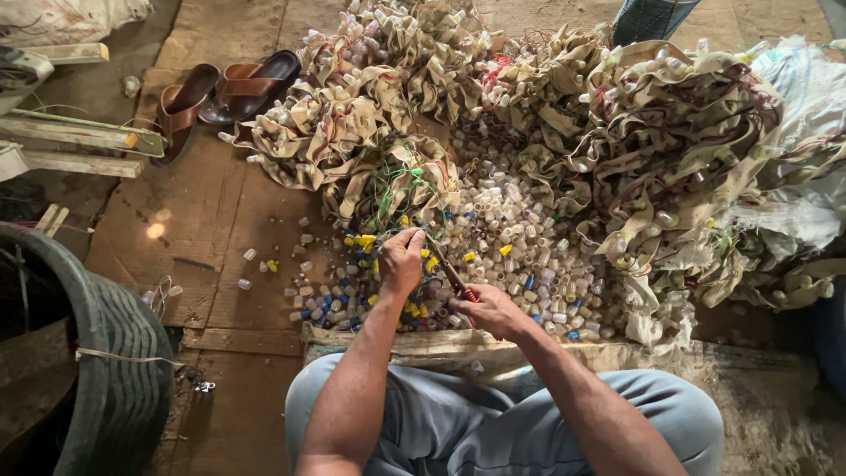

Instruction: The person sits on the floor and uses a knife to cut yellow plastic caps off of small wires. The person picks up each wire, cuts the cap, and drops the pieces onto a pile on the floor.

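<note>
- Your left hand is closed, fingers pinching something small at the near edge of the tangled strap heap; what it pinches cannot be told.
- Your right hand is wrapped shut on a red-handled cutter, its blade angled up toward the left hand.
- Both hands work over the pile of small caps, white, yellow and blue, directly beyond your knees.
- Open room lies left: bare cardboard floor with only a few scattered caps.
- A tyre bounds the near left; brown sandals lie far left.
- White sacks crowd the right edge; their contents are hidden.
</note>
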